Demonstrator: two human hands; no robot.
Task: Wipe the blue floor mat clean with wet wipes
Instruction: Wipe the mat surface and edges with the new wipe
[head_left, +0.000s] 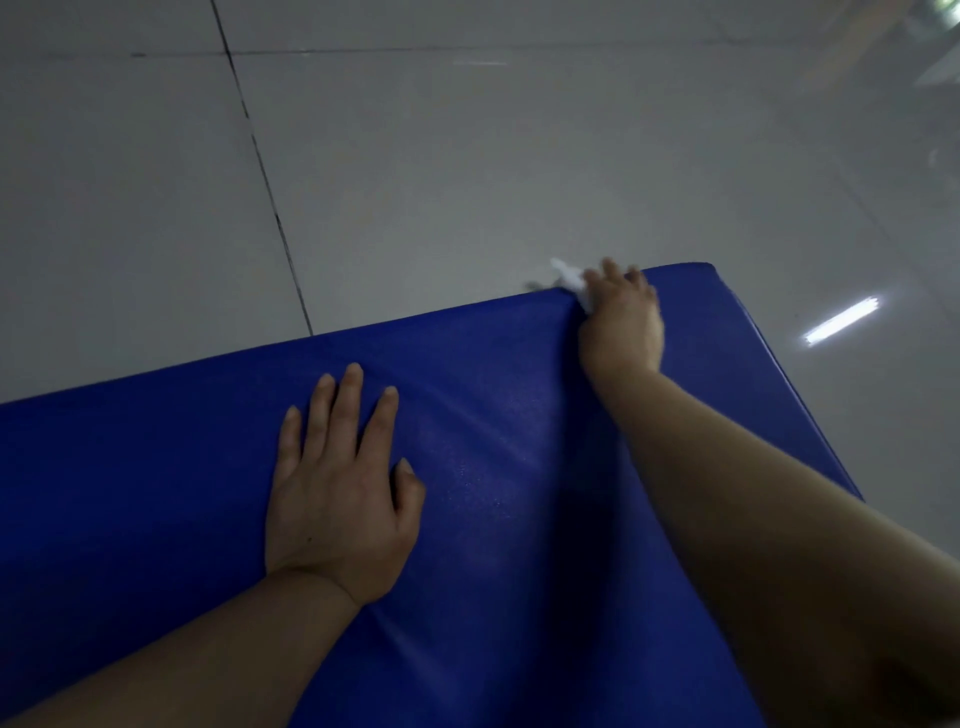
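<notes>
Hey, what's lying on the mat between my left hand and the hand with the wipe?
Nothing: in the head view, only bare blue mat lies between the left hand and the right hand pressing the wipe.

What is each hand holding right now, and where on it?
The right hand has a white wet wipe under its fingers at the far edge of the blue mat; the exact grip is hidden. The left hand holds nothing, resting flat on the mat.

No text, label, brand, number or sign can be read anywhere, neither on the padded blue vinyl floor mat (156, 493) nor on the grey tiled floor (415, 156).
</notes>
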